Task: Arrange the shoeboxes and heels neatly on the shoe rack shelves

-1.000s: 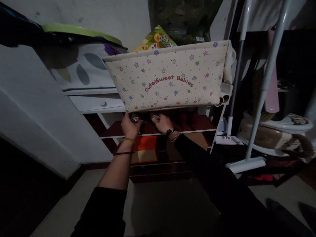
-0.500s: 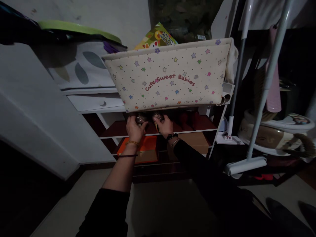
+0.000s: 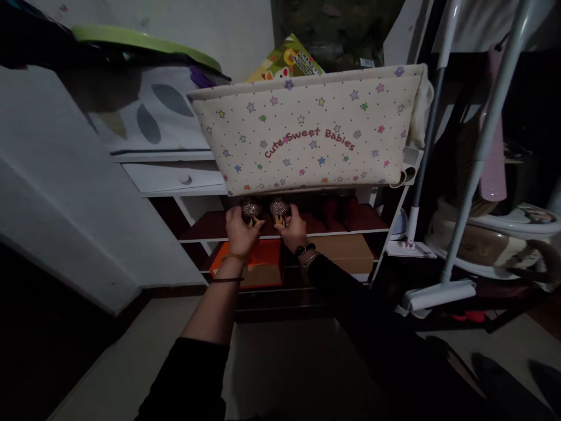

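Observation:
Two glittery brown shoes [image 3: 251, 207] stand side by side on the upper dark red shelf [image 3: 204, 227] of a white-edged rack, under the overhanging fabric basket. My left hand [image 3: 242, 231] is closed around the near end of the left one. Around the near end of the matching right shoe [image 3: 279, 207], my right hand [image 3: 294, 230] is closed too. Yellowish parts show between the fingers and thumbs. The far ends of both shoes lie in shadow. Right of my right hand sits a pair of dark red shoes [image 3: 339, 213], dim in the low light.
A cream star-print basket [image 3: 311, 131] overhangs the rack top. An orange box [image 3: 263, 257] and a brown cardboard box [image 3: 346, 252] rest on the lower shelf. At the right lean a mop [image 3: 440, 295] and a pink-handled brush [image 3: 494, 146]. A white drawer [image 3: 175, 177] is at the left.
My left thumb and right fingers have shifted slightly on the shoes, and more of their near ends shows. The view has moved a little, so the basket appears farther right.

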{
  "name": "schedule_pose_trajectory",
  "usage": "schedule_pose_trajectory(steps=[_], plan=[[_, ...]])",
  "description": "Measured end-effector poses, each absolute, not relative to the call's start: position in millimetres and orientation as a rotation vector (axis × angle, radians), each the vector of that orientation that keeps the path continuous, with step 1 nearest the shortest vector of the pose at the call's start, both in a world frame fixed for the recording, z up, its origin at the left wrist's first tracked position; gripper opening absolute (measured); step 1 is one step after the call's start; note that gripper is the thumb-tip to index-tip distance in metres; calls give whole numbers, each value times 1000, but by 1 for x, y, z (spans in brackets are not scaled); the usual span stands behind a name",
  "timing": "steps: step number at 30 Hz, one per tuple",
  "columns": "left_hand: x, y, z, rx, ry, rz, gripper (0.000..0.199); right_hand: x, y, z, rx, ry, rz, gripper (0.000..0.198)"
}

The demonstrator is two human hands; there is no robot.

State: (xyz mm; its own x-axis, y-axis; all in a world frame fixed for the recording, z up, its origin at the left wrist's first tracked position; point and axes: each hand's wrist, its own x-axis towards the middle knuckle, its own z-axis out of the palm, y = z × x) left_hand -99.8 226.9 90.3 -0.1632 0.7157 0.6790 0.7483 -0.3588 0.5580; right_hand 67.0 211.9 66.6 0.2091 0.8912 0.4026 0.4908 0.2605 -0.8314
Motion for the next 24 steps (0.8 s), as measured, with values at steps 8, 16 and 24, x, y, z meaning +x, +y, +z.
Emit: schedule_pose_trajectory(steps=[8, 16, 24], plan=[[-99, 215, 78, -2114, -1936, -1667, 106, 68, 205, 63, -1354, -1453, 488, 82], [-102, 215, 74, -2089, -1868, -1726, 105, 67, 201, 66, -1350, -1452, 513, 83], [-108, 215, 72, -2173, -1826, -1761, 115, 68, 204, 61, -1332, -1467, 493, 84]])
